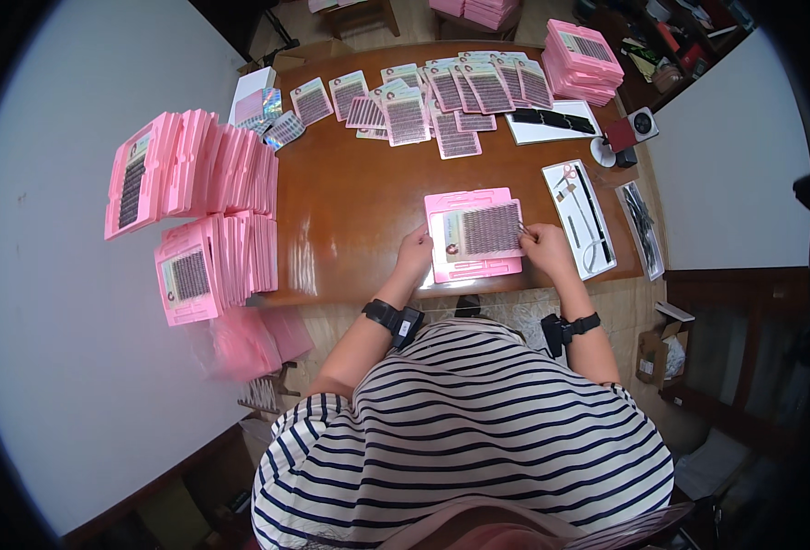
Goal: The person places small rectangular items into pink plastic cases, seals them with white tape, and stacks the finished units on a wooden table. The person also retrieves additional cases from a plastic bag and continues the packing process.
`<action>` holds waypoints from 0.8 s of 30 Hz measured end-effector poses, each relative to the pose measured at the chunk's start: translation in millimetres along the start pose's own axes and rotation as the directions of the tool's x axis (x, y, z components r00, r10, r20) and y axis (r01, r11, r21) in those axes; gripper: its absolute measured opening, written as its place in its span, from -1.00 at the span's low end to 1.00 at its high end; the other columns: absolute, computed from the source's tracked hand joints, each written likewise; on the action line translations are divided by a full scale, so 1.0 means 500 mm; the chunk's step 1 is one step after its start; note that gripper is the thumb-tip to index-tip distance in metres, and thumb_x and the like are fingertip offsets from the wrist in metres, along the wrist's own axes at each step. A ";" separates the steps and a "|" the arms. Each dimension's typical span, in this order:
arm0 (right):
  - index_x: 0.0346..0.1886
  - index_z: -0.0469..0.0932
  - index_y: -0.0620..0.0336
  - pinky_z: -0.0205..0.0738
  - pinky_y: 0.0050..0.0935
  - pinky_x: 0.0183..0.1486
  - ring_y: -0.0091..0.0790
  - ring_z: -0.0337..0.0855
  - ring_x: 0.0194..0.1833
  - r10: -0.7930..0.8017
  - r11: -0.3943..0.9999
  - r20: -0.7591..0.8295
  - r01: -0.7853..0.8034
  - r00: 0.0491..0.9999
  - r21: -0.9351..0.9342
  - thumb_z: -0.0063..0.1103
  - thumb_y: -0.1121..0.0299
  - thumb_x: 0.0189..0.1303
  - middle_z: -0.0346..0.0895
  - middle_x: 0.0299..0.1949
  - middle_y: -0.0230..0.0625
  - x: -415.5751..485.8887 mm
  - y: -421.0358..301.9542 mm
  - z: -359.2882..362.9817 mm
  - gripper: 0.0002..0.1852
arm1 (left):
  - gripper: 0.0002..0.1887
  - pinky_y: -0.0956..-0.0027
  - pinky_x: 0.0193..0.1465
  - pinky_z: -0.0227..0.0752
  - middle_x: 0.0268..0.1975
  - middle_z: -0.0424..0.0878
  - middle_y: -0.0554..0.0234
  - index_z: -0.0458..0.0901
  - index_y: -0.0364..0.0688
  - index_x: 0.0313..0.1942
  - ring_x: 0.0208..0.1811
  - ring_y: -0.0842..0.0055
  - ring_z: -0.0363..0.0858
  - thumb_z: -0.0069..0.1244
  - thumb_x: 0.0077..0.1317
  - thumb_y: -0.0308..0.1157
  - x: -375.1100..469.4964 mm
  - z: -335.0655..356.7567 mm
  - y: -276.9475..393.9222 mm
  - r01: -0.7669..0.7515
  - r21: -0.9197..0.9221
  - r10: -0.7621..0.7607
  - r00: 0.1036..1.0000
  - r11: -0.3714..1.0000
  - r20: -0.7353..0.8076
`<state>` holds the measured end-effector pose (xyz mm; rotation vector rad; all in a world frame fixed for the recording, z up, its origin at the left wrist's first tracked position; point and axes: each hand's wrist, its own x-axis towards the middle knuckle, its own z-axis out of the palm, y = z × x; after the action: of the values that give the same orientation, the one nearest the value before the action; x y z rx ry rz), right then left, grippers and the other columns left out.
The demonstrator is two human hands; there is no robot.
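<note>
A pink plastic lash tray (439,267) lies on the wooden table before me. My left hand (415,253) grips its left edge. Over the tray is a card of false lash clusters (491,230), turned sideways, its right edge reaching slightly past the tray. My right hand (542,246) is at that edge, closed on slim metal tweezers (522,227), whose tips meet the card; whether they pinch it I cannot tell. Right of my hand lies a white tray (590,267) with pink-handled scissors (568,172) and other slim tools.
Stacked pink trays (229,168) fill the table's left end. Many lash cards (408,118) lie across the far side. More pink trays (583,58) stand at the far right, near a white board with black strips (552,122) and a small device (632,130). A clear bag (642,227) lies at the right edge.
</note>
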<state>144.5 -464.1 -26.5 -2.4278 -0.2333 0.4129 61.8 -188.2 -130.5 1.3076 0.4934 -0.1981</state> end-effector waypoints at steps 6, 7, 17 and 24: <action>-0.36 0.75 0.15 0.62 -0.03 -0.12 0.08 0.73 -0.23 0.019 0.987 0.027 -0.015 0.999 -0.158 0.24 0.26 0.16 0.69 -0.36 -0.01 0.034 -0.018 0.079 -0.80 | -0.48 0.23 -0.14 0.52 -0.19 0.62 0.01 0.62 0.02 0.24 -0.21 0.29 0.64 0.03 0.25 -0.51 0.014 0.002 -0.048 -0.093 0.504 0.208 0.962 0.859 -0.177; -0.37 0.75 0.15 0.62 -0.03 -0.11 0.08 0.73 -0.23 0.031 0.979 0.037 -0.023 0.999 -0.204 0.23 0.26 0.16 0.70 -0.35 -0.02 0.036 -0.019 0.084 -0.80 | -0.49 0.20 -0.13 0.53 -0.20 0.61 0.01 0.63 0.01 0.22 -0.21 0.25 0.64 0.06 0.23 -0.51 0.012 0.005 -0.047 -0.113 0.548 0.258 0.946 0.829 -0.195; -0.08 0.63 0.13 0.62 0.01 -0.11 0.10 0.72 -0.18 0.012 0.952 -0.189 -0.069 0.982 -0.297 0.25 0.37 0.16 0.64 -0.06 -0.03 0.030 0.017 0.083 -0.76 | -0.52 0.18 -0.05 0.58 -0.16 0.68 0.05 0.71 -0.10 0.09 -0.15 0.18 0.68 0.16 0.09 -0.48 -0.018 0.041 0.000 -0.012 0.694 0.312 0.899 0.720 -0.308; 0.04 0.54 0.22 0.60 -0.21 -0.15 -0.13 0.72 -0.22 -0.096 0.982 -0.055 0.104 0.994 0.156 0.23 0.31 0.27 0.68 -0.19 -0.21 0.053 0.073 0.111 -0.68 | -0.58 0.19 -0.05 0.59 -0.18 0.74 0.06 0.73 -0.16 0.02 -0.15 0.18 0.72 0.17 0.08 -0.47 -0.024 0.039 0.006 0.035 0.687 0.292 0.889 0.726 -0.353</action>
<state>152.0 -453.1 -96.6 -2.2568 -0.2892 0.3160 56.8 -207.5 -118.8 2.1389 0.7493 0.0620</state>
